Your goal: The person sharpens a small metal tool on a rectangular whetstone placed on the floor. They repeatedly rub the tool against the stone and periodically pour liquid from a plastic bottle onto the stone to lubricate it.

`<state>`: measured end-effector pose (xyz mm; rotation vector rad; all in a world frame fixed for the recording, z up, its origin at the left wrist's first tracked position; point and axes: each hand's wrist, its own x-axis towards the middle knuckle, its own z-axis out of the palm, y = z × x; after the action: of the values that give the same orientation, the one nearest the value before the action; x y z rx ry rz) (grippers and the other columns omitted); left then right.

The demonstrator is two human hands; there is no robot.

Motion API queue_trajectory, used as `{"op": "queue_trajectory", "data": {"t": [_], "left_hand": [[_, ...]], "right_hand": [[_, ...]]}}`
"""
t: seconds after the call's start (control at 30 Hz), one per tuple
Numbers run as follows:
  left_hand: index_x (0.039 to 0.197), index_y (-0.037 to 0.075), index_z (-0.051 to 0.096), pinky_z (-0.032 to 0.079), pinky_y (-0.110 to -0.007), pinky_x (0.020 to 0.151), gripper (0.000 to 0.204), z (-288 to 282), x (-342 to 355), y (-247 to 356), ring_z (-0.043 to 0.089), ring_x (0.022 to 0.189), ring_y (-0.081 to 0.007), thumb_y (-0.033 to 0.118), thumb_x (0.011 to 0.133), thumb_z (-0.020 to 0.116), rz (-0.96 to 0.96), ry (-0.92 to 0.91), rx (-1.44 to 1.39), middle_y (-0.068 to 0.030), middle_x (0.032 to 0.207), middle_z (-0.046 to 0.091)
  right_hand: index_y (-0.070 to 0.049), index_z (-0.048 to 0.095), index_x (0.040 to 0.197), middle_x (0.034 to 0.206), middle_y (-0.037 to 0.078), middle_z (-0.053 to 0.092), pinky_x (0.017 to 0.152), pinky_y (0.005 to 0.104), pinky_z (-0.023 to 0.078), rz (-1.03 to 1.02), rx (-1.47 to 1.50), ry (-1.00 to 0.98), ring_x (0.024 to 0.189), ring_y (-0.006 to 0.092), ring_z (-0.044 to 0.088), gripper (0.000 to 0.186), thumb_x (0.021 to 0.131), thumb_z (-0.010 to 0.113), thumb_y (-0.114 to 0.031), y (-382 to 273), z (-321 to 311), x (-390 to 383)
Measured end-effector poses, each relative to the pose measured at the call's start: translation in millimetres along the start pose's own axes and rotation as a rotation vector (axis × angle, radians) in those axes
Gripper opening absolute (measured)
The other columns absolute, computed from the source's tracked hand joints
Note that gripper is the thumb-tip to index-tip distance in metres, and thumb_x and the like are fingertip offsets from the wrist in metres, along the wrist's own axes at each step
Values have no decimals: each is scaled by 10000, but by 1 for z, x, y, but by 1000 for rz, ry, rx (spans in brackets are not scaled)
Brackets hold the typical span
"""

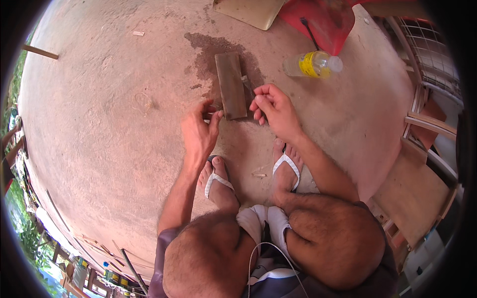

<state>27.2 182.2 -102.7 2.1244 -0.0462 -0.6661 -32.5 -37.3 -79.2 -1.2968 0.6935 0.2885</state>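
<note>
A brown, flat rectangular block (230, 87) lies lengthwise on the floor in front of me, on a dark wet patch (201, 44). At its near left corner is my left hand (199, 124), fingers curled and thumb drawn in close to them. My right hand (276, 110) hovers just right of the block, its fingers bent and closed toward the thumb. Beside the block's right edge, by those fingertips, shows a small pale, see-through piece (247, 82); its kind is unclear. Whatever either hand pinches is too small or hidden to name.
A clear bottle with a yellow label (308, 64) lies on its side to the right. Beyond it are a red sheet-like thing (323, 22) and a cream panel (251, 11). Wooden boards (412, 191) and a wire rack (422, 44) line the right side. My sandalled feet (287, 171) are close behind the hands.
</note>
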Motion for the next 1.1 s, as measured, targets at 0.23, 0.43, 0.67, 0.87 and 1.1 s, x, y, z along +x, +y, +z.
{"op": "queue_trajectory", "data": {"t": [0.23,0.43,0.67,0.87,1.1], "left_hand": [[1453,-2,698,599,-405,794,506,40,-51,-19,738,846,-264,134,975,793,134,-27,45,-178,1148,713],[1487,20,675,599,-406,804,526,61,-51,-18,732,927,-305,134,982,767,242,2,110,-184,1210,701],[1614,163,576,451,-469,1125,740,66,-64,-9,496,1473,-324,209,912,806,576,30,737,-41,1709,477],[1692,180,461,268,-597,1240,897,67,-54,-12,241,1678,-351,427,902,807,635,-20,864,30,1817,325],[1680,177,482,191,-615,1256,949,74,-60,-18,227,1688,-325,491,857,837,678,-42,918,25,1819,323]], "right_hand": [[10,611,1277,994,88,725,605,265,584,-165,-430,108,759,105,705,185,1104,624,-54,81,0,-50],[-23,678,1199,897,165,770,650,422,587,-280,-548,256,716,292,764,181,1057,714,-129,97,6,-46],[-10,687,1024,861,209,747,650,473,573,-350,-700,280,765,419,751,124,1034,733,-124,96,-1,-50],[-22,657,995,841,218,736,658,509,568,-321,-706,271,805,462,739,137,1036,717,-139,88,-7,-42],[-27,655,1005,859,221,736,677,527,562,-372,-749,267,820,470,732,134,1045,700,-147,101,-20,-37]]}}
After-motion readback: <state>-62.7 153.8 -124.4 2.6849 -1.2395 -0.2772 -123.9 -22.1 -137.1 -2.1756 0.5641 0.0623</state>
